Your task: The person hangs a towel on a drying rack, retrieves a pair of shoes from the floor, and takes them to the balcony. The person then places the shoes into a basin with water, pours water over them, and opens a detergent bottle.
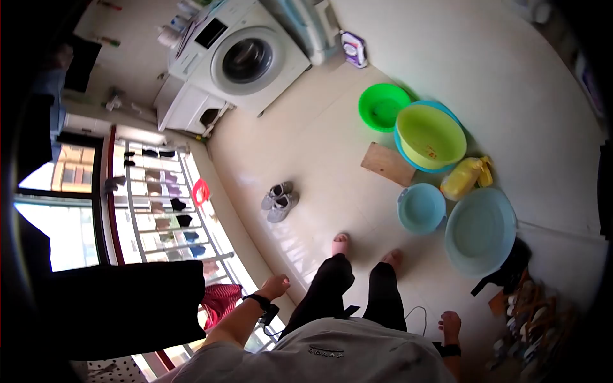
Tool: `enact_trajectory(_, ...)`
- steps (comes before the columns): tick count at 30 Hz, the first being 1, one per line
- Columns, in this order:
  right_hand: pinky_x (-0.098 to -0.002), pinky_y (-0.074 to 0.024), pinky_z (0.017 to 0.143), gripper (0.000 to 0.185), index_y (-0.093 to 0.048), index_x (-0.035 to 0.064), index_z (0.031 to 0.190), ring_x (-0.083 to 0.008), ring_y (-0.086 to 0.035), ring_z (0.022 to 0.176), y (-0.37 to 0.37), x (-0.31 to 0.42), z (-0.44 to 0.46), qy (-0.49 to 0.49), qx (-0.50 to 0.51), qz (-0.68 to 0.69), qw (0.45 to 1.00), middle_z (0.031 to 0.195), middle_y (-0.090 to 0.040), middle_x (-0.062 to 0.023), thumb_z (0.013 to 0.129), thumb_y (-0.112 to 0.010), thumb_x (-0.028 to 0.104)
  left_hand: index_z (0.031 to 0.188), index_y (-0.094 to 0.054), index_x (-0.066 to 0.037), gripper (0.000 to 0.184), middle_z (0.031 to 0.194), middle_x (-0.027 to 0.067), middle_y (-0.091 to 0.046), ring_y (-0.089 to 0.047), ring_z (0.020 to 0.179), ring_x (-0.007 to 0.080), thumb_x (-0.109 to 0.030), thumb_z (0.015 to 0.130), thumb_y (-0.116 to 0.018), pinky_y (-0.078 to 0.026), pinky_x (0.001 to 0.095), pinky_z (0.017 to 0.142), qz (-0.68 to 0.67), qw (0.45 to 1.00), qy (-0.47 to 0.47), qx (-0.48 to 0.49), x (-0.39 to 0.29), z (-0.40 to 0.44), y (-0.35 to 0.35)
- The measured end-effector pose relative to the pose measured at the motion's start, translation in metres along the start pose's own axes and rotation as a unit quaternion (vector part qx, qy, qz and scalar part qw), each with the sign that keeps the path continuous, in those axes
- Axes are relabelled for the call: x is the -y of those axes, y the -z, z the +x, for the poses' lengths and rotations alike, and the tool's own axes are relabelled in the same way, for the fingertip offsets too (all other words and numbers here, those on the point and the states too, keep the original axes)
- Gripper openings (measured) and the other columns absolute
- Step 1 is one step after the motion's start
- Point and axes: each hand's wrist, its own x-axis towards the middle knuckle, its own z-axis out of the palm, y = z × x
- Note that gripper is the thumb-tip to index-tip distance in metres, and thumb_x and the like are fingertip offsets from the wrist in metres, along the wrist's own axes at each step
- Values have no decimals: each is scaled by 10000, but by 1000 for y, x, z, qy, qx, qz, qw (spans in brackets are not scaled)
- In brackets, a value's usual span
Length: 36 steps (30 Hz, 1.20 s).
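Note:
My left hand [276, 286] hangs beside my left leg, near the window-side wall, its fingers loosely curled with nothing seen in them. A black band with a small box circles that wrist. On the other side, my right hand [451, 325] hangs away from my body, fingers curled in and nothing visible in them. Its wrist also carries a black band. A maroon striped cloth [220, 303] hangs just left of my left hand. Nearest my right hand on the floor is a pile of shoes [527, 319].
Grey shoes [280, 202] stand on the tiles ahead. Along the right wall sit a green basin [383, 107], a yellow-green basin [431, 131], pale blue basins [421, 208], a wooden board [387, 164] and a yellow bag [462, 179]. A washing machine [255, 54] stands at the back.

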Motion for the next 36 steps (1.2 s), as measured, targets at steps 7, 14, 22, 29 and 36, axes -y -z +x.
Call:
enact_trajectory(7, -251, -480, 476, 189, -587, 7, 912, -149, -596, 605, -69, 103, 16, 102, 54, -123, 986, 747, -595, -74, 787, -539, 140, 982, -570, -45, 288, 973, 191, -589, -547, 948, 346, -231, 774, -501, -432, 406, 815, -73, 993, 79, -42, 10, -15, -35)
enact_trajectory(14, -299, -477, 603, 203, -585, 3, 914, -201, -609, 666, -169, 175, 13, 257, 79, -339, 902, 819, -620, -119, 759, -562, 132, 1099, -506, -29, 405, 1218, 173, -441, -435, 1102, 348, -269, 779, -573, -349, 413, 930, -107, 993, -20, -46, 29, 24, -48)
enact_trajectory(22, -353, -476, 672, 211, -572, 19, 929, -276, -593, 758, -358, 254, 1, 370, 128, -466, 794, 892, -602, -140, 733, -584, 95, 1108, -495, -17, 452, 1241, 184, -429, -401, 1143, 341, -322, 784, -575, -292, 412, 970, -152, 983, -104, 11, 85, 66, -30)
enact_trajectory(29, -391, -453, 739, 214, -552, 33, 911, -328, -549, 846, -549, 305, 39, 520, 215, -535, 630, 910, -576, -150, 710, -602, 89, 1031, -513, 16, 453, 1132, 183, -495, -446, 1087, 314, -353, 778, -585, -307, 400, 951, -221, 969, -106, -14, 109, 90, -43)
enact_trajectory(36, -378, -416, 839, 242, -522, 9, 926, -306, -501, 961, -777, 284, 117, 684, 262, -528, 430, 993, -537, -145, 698, -574, 71, 1083, -511, -17, 446, 1169, 136, -501, -444, 1124, 253, -359, 799, -546, -254, 413, 1005, -293, 952, -75, -52, 100, 101, -54)
